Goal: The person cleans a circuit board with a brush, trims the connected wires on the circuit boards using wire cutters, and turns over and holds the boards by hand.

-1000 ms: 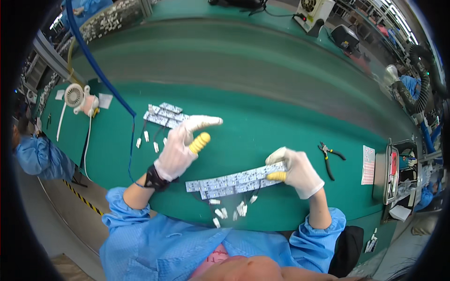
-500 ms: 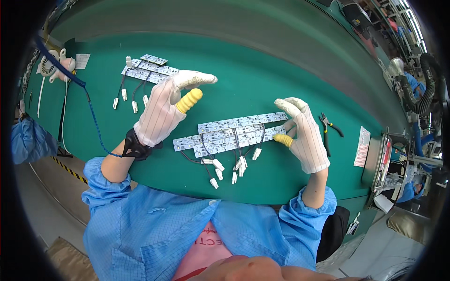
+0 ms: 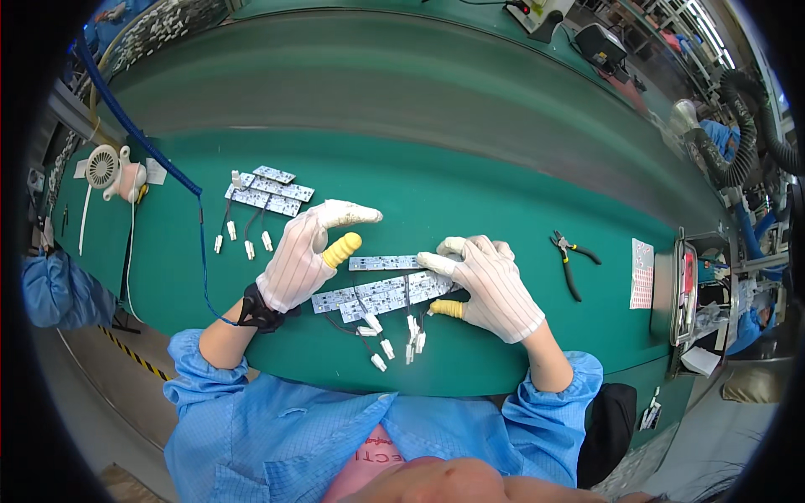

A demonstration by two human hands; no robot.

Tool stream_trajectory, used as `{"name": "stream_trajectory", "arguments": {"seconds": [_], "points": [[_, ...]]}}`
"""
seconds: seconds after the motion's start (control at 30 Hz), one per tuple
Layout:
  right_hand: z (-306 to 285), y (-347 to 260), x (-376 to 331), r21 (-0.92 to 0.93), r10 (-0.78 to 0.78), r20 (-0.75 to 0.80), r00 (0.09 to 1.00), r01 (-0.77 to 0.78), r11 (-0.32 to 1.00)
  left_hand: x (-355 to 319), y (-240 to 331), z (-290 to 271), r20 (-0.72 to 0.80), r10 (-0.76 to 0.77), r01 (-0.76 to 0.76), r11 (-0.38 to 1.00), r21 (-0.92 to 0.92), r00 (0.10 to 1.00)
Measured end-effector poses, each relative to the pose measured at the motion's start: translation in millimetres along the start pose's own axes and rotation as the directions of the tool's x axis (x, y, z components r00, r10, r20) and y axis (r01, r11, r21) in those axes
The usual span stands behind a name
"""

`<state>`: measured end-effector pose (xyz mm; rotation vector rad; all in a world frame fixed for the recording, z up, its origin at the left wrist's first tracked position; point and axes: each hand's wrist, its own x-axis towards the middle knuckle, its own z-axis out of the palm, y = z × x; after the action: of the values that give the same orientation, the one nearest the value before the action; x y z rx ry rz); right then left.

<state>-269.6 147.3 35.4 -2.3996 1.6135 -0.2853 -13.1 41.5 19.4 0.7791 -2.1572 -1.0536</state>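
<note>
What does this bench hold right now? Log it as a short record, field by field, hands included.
Left hand: open, holding nothing
Right hand: over the right end of the near circuit-board strips; grip unclear
Near strips' connectors: white, mostly on the person's side
Far circuit-board strips: beyond the left hand, farther left
Pliers: right of the right hand, handles black and yellow
Fan: at left, white
Surface: green

Bright, even light covers my tabletop [image 3: 503, 201] and my hands [image 3: 295, 267], sharp enough that the stripes on my gloves [image 3: 507, 302] show, with only faint shadows beneath. Straight edges bow toward the black round rim (lamps [image 3: 710, 38] glare at upper right), where small things blur.
</note>
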Motion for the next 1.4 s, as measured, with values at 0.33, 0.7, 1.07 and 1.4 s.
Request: {"name": "stream_trajectory", "arguments": {"seconds": [0.33, 0.7, 1.07, 1.4], "points": [[-1.8, 4.4, -2.2, 0.034, 0.05, 0.059, 0.997, -0.052, 0.998, -1.0, -5.4, 2.8, -0.035, 0.071, -0.072, 0.997, -0.037, 0.997], [8.8, 7.3, -6.0, 0.065, 0.033, -0.081, 0.996, -0.028, 0.998, -0.4, 1.8, 2.3, 0.016, 0.027, -0.028, 0.998, 0.062, 1.0], [16.4, 13.7, -4.2, 0.069, 0.046, -0.173, 0.984, -0.034, 0.997, 3.0, 7.5, -2.5, 0.161, -0.003, -0.002, 1.0, 0.03, 0.987], [17.6, 14.6, -5.8, 0.058, 0.041, -0.177, 0.983, -0.032, 0.998, -1.3, 5.3, 11.2, 0.515, 0.196, -0.359, 0.903, 0.238, 0.834]]}}
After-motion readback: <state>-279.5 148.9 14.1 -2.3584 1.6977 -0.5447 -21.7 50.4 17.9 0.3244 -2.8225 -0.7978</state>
